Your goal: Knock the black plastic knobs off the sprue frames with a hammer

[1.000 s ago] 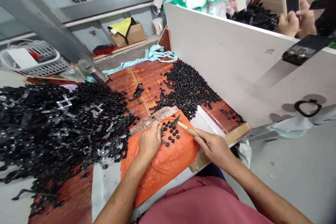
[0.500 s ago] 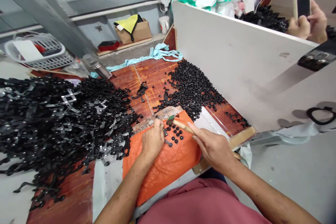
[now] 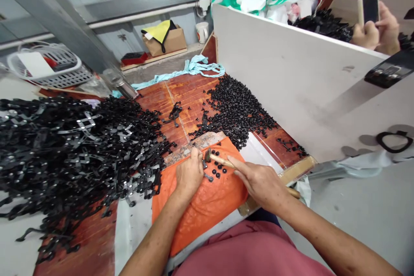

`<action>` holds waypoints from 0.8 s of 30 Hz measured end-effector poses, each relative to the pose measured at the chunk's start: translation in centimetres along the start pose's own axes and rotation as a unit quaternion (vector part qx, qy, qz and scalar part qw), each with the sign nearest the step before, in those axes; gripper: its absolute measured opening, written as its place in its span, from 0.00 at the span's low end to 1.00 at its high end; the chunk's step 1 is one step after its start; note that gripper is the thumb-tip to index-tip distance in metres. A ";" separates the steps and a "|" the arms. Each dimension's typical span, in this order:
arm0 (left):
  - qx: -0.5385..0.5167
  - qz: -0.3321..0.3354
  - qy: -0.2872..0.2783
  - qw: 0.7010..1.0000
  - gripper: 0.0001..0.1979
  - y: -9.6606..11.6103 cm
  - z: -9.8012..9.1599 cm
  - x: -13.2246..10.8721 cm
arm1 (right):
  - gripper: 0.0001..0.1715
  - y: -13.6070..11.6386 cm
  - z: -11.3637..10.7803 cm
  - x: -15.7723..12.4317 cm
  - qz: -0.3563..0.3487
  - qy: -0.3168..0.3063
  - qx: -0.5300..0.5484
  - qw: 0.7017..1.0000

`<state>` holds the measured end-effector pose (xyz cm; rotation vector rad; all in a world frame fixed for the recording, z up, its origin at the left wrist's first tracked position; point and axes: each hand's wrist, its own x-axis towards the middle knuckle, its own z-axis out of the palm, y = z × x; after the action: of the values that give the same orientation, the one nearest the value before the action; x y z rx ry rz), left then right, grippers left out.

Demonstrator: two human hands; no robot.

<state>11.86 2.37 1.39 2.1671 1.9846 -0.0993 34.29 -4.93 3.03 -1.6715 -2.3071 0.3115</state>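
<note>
In my right hand (image 3: 261,181) is a small hammer (image 3: 224,161), its wooden handle running back under the palm. The hammer's head is low over the orange cloth (image 3: 210,215), right beside my left fingertips. My left hand (image 3: 190,170) rests on the cloth with its fingers pinched around a black jointed link piece (image 3: 208,177); most of that piece is hidden by the fingers. Several small round black caps (image 3: 218,171) stand in rows on the cloth between the two hands.
A big heap of black jointed links (image 3: 80,146) lies at left. Small black rivet-like parts (image 3: 239,108) are piled behind the cloth, against a white board (image 3: 291,77). Beyond the board, another person's hands (image 3: 375,30) hold a phone. A plastic basket (image 3: 48,67) sits back left.
The hammer head has come down slightly and to the left, closer to my left fingertips. My left hand stays at nearly the same spot.
</note>
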 end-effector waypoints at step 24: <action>-0.102 0.042 -0.011 0.994 0.14 -1.7 -1.3 -0.7 | 0.28 1.0 0.0 -1.3 0.065 -0.023 0.186 0.980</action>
<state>9.98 2.09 2.63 2.1045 1.8024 0.0895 35.53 -5.83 2.54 -1.6351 -2.0145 0.7640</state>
